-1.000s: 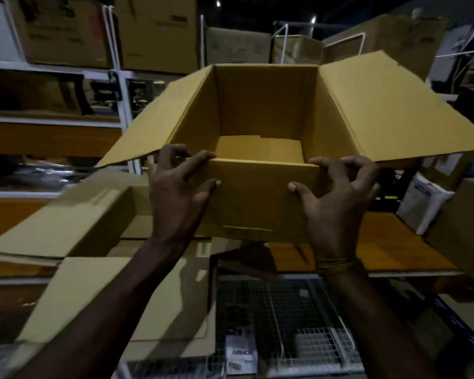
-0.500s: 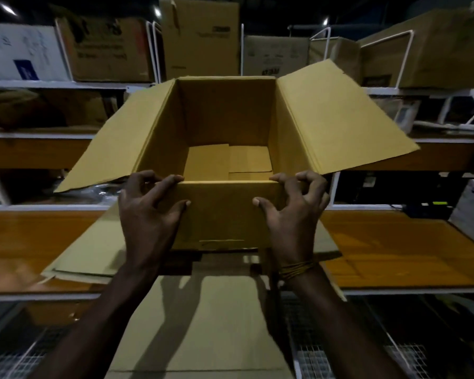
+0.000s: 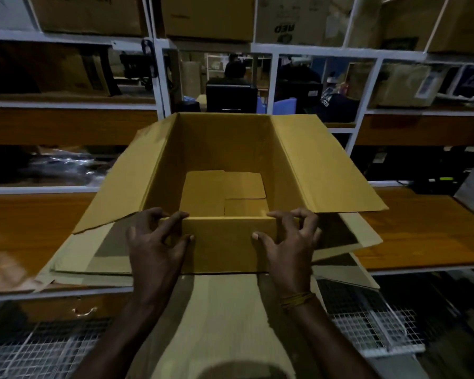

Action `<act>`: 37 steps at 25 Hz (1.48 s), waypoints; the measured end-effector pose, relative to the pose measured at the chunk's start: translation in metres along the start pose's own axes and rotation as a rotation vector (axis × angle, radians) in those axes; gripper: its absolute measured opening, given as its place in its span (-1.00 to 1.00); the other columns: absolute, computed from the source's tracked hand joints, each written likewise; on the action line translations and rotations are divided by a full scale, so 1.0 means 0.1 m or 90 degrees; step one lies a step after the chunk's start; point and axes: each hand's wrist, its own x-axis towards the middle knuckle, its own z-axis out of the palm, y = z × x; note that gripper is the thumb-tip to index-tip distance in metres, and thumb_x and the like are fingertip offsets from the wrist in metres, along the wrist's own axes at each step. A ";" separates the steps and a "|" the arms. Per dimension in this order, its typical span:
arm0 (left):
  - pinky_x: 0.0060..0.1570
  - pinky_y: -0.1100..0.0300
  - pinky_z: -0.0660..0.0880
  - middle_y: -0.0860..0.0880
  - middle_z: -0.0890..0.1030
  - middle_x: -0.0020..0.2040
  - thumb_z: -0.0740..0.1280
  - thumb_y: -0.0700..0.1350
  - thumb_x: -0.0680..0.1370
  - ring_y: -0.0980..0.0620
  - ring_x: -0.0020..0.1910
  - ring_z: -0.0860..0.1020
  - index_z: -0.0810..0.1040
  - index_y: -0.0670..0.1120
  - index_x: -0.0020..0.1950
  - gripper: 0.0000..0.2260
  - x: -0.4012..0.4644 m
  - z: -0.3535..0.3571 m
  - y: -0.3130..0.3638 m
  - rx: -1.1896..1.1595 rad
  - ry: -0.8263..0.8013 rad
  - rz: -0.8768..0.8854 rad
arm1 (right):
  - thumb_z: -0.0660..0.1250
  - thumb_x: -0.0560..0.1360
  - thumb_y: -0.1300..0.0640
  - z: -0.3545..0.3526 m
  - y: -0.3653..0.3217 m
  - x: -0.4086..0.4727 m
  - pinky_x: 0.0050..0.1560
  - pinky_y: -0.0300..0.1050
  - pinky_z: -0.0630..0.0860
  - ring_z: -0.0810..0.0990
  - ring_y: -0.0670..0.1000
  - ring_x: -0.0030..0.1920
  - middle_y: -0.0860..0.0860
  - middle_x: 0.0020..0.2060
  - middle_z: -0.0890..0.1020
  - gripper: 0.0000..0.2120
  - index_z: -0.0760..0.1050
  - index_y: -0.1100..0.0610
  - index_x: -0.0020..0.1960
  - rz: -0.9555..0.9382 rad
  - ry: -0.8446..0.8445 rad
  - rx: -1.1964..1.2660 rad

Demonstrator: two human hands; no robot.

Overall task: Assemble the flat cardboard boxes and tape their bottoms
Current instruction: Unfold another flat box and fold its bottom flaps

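Both grips, left hand (image 3: 155, 243) & right hand (image 3: 288, 242), clutch box (image 3: 225, 149) near wall; opening up, long axis away.

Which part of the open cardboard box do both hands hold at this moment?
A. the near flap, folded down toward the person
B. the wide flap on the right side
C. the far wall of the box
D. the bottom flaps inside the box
A: the left hand and the right hand each grip an end of the near flap of the cardboard box, fingers over its top edge, thumbs on its front.
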 end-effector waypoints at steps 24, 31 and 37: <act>0.10 -0.08 0.50 -0.02 0.36 0.42 0.43 0.10 0.50 -0.18 0.31 0.36 0.38 0.28 0.44 -0.48 -0.23 0.03 -0.17 0.235 -0.230 -0.113 | 0.37 0.47 -0.23 -0.08 0.17 -0.22 0.31 0.11 0.43 0.21 0.11 0.40 0.03 0.45 0.15 -0.39 0.27 -0.21 0.46 0.058 -0.261 -0.183; 0.36 -0.22 0.33 0.00 -0.04 0.59 0.32 0.19 0.53 -0.23 0.49 0.20 0.02 0.31 0.55 -0.32 -0.41 0.15 -0.25 0.235 -0.304 -0.133 | 0.31 0.52 -0.24 -0.10 0.16 -0.37 0.34 0.20 0.37 0.13 0.24 0.51 -0.05 0.50 -0.47 -0.06 -0.41 -0.28 0.52 0.042 -0.380 -0.237; 0.36 -0.28 0.33 0.03 -0.11 0.60 0.31 0.20 0.54 -0.29 0.51 0.14 -0.01 0.31 0.55 -0.32 -0.29 0.25 -0.32 0.216 -0.310 -0.140 | 0.40 0.45 -0.25 0.04 0.24 -0.13 0.29 0.16 0.44 0.12 0.26 0.53 -0.02 0.47 -0.53 0.07 -0.44 -0.24 0.51 0.029 -0.439 -0.238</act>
